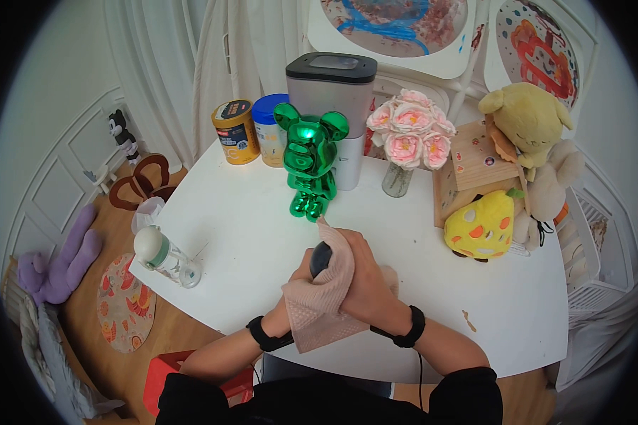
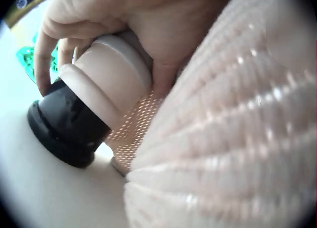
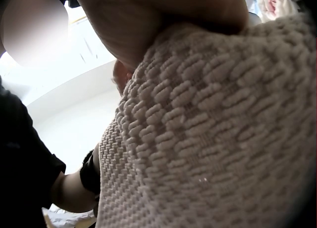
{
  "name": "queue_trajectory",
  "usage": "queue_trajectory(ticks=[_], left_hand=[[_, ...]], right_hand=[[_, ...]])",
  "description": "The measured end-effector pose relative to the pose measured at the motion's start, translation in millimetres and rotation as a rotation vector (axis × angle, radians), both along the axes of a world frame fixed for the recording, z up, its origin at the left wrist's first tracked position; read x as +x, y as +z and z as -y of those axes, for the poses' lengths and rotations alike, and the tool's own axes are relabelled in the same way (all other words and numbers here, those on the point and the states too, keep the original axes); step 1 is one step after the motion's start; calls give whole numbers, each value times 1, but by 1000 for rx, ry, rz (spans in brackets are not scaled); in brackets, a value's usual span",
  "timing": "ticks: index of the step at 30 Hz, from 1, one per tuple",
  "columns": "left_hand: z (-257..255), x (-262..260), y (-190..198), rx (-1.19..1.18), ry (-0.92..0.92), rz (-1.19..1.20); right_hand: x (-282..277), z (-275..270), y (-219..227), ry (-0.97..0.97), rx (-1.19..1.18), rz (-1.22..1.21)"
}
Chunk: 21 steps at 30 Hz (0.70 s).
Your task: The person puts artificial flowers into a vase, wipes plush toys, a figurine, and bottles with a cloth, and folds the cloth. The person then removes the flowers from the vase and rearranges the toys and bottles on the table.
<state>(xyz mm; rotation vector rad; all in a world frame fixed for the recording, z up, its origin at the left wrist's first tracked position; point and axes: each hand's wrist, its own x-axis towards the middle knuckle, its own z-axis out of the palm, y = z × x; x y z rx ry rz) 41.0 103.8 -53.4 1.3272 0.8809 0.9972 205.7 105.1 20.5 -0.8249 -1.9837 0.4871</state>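
A black-and-pale-pink cylindrical object [image 2: 106,82] with raised rims is tilted in my left hand [image 1: 300,275]. The left fingers curl round it, one fingertip at its black end; its exact kind I cannot tell. A pink textured cloth [image 1: 317,312] wraps the object's side and hangs below the hands. My right hand [image 1: 371,280] grips the cloth, fingers bent over it. The object's dark end [image 1: 320,260] shows between both hands in the head view. Cloth fills most of the right wrist view and hides what lies beneath. Just beyond the hands stands a shiny green bear figure [image 1: 310,159].
On the white table [image 1: 234,241] stand a clear bottle [image 1: 164,255], two canisters, a grey appliance [image 1: 331,92] and a vase of pink flowers [image 1: 411,131]. At the right, a wooden box [image 1: 468,163] carries plush toys, with a yellow plush [image 1: 482,225] before it.
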Motion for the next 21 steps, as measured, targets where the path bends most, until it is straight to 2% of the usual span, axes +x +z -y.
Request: queue_trajectory(ticks=[2, 3, 5, 6, 8, 9, 12, 14, 16, 17, 19, 20, 21], left_hand=[[8, 7, 31, 248, 43, -93], [10, 9, 28, 253, 31, -90], [14, 9, 19, 290, 54, -201], [16, 11, 25, 292, 47, -203], [20, 16, 46, 467, -10, -330], [18, 19, 50, 470, -19, -328], [7, 33, 61, 437, -35, -366], [-5, 47, 68, 325, -48, -408], [-9, 65, 88, 295, -94, -393], [-11, 74, 97, 377, -52, -490], [-18, 93, 99, 475, 46, -590], [-24, 102, 94, 486, 34, -583], [-31, 111, 88, 467, 54, -402]], right_hand=[[7, 2, -12, 138, -288, -236], [12, 0, -15, 127, -283, -236], [26, -5, -17, 264, -325, -283], [34, -5, -16, 258, -322, -287], [48, -5, -13, 145, -527, -260], [51, -6, -10, 135, -524, -263], [60, -3, 4, 295, -631, -653], [61, 0, 17, 175, -543, -689], [66, 3, 32, -77, -197, -479], [68, 7, 39, -85, -271, -607], [80, 2, 24, -192, -217, -557], [85, -1, 16, -271, -180, -506], [87, -3, 16, -280, -166, -505]])
